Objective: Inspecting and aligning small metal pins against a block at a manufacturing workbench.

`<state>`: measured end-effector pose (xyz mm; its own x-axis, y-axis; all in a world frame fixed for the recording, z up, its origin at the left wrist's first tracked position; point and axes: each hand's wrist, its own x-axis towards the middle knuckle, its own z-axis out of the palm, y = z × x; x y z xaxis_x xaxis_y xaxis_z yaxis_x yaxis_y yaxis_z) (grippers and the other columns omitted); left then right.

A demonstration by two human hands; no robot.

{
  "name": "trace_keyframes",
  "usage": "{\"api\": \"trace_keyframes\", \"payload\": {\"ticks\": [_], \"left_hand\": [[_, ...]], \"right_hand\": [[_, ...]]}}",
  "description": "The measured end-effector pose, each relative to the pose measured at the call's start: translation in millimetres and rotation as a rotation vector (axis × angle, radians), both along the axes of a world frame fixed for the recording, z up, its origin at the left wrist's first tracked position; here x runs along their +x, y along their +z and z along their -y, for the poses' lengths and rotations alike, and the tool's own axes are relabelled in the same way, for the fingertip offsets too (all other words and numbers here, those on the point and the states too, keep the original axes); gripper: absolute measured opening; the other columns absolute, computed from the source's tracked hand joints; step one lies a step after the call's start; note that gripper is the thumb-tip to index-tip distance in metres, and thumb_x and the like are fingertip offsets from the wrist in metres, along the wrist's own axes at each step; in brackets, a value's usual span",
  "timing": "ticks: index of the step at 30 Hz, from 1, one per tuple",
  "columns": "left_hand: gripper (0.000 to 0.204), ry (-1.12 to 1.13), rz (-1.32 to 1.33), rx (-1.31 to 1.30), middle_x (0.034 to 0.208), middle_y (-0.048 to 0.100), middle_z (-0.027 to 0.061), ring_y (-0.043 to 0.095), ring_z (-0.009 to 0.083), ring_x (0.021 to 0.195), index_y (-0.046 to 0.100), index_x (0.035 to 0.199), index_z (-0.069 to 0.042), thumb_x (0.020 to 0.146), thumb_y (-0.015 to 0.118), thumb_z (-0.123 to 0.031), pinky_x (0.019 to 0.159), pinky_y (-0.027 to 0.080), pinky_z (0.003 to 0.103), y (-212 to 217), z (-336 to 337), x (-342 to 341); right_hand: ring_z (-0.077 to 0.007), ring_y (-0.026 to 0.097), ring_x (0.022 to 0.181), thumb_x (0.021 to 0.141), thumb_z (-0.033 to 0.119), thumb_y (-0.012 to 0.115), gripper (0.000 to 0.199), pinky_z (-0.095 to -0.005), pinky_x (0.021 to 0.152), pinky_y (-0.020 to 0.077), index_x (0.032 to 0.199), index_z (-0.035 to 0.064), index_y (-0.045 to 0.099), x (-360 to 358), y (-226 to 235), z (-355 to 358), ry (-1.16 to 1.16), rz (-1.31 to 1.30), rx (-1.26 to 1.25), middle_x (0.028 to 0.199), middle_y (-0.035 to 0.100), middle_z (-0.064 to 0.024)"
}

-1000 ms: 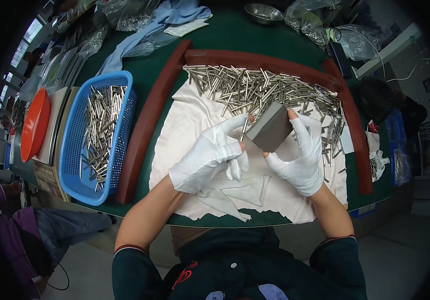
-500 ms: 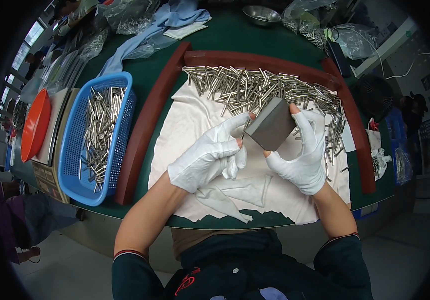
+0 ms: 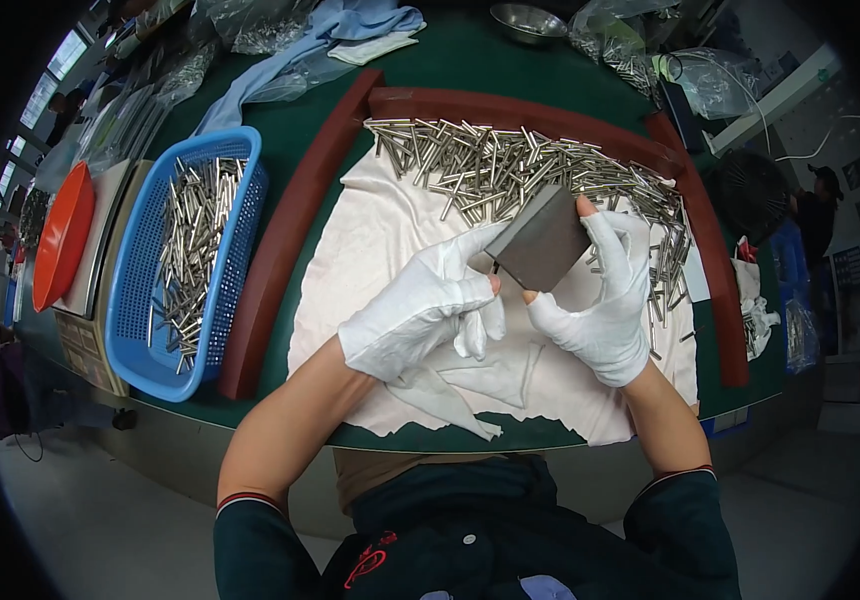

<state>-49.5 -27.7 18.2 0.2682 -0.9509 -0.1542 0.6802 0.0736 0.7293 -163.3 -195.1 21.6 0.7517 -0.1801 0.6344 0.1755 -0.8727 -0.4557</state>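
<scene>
Both hands wear white gloves with bare fingertips, above a pale cloth (image 3: 350, 250). My right hand (image 3: 605, 305) grips a dark grey rectangular block (image 3: 548, 245) between thumb and fingers, holding it tilted. My left hand (image 3: 425, 305) is closed at the block's left edge, its index fingertip hidden behind the block. A small dark tip shows by the left thumb; what it belongs to is unclear. Beyond the block, many short silver metal pins (image 3: 480, 165) lie heaped on the cloth, spreading down its right side.
Dark red bars (image 3: 295, 240) frame the cloth at left, back and right. To the left stands a blue basket (image 3: 130, 330) of pins, beside an orange-red tray (image 3: 64, 240). A metal bowl (image 3: 528, 24) and a blue cloth (image 3: 295, 50) lie at the back. White cloth strips (image 3: 440, 395) lie near the front.
The left index fingertip has slipped out of sight behind the block, and the left thumb has moved slightly right. The block's angle has changed a little. The whole view has shifted slightly.
</scene>
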Motion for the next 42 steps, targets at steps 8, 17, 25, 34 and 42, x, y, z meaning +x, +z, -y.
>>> {"api": "trace_keyframes", "payload": {"ticks": [8,17,25,34,42], "left_hand": [[0.052,-0.061,0.019,0.009,0.079,0.060,0.0139,0.059,0.0151,0.055,0.038,0.131,0.003,0.087,0.060,-0.013,0.044,0.048,0.023,5,-5,6],[0.051,-0.012,0.071,0.081,0.071,0.061,0.0119,0.058,0.0142,0.050,0.040,0.130,0.004,0.086,0.060,-0.010,0.046,0.046,0.022,18,-3,1],[0.049,-0.030,0.144,0.111,0.072,0.062,0.0110,0.057,0.0133,0.049,0.040,0.131,0.001,0.088,0.058,-0.012,0.046,0.046,0.022,22,-2,0],[0.072,0.041,0.074,0.051,0.062,0.059,0.0073,0.054,0.0103,0.043,0.034,0.137,-0.001,0.080,0.071,-0.024,0.039,0.042,0.019,16,-7,6],[0.072,0.058,0.057,0.026,0.063,0.059,0.0027,0.057,0.0099,0.049,0.033,0.138,-0.002,0.080,0.071,-0.021,0.040,0.043,0.019,17,-6,4]], "right_hand": [[-0.0223,0.048,0.098,0.056,0.011,0.078,0.087,-0.0313,0.081,0.0435,0.134,0.0028,0.042,-5,-3,2,-0.012,0.025,-0.101,0.111,0.043,-0.0116],[-0.0236,0.049,0.099,0.055,0.013,0.080,0.087,-0.0330,0.085,0.0425,0.133,-0.0004,0.042,-3,-2,2,0.013,0.092,-0.133,0.112,0.044,-0.0128],[-0.0242,0.048,0.102,0.055,0.011,0.081,0.089,-0.0341,0.086,0.0427,0.134,-0.0002,0.040,-4,-7,1,0.004,0.130,-0.148,0.112,0.044,-0.0128],[-0.0237,0.048,0.097,0.056,0.012,0.079,0.086,-0.0338,0.083,0.0430,0.133,0.0018,0.041,-5,-4,14,-0.047,0.047,0.000,0.110,0.044,-0.0124],[-0.0227,0.046,0.105,0.059,0.014,0.077,0.084,-0.0345,0.093,0.0390,0.133,0.0013,0.040,-6,0,7,0.027,-0.008,0.041,0.112,0.042,-0.0115]]}}
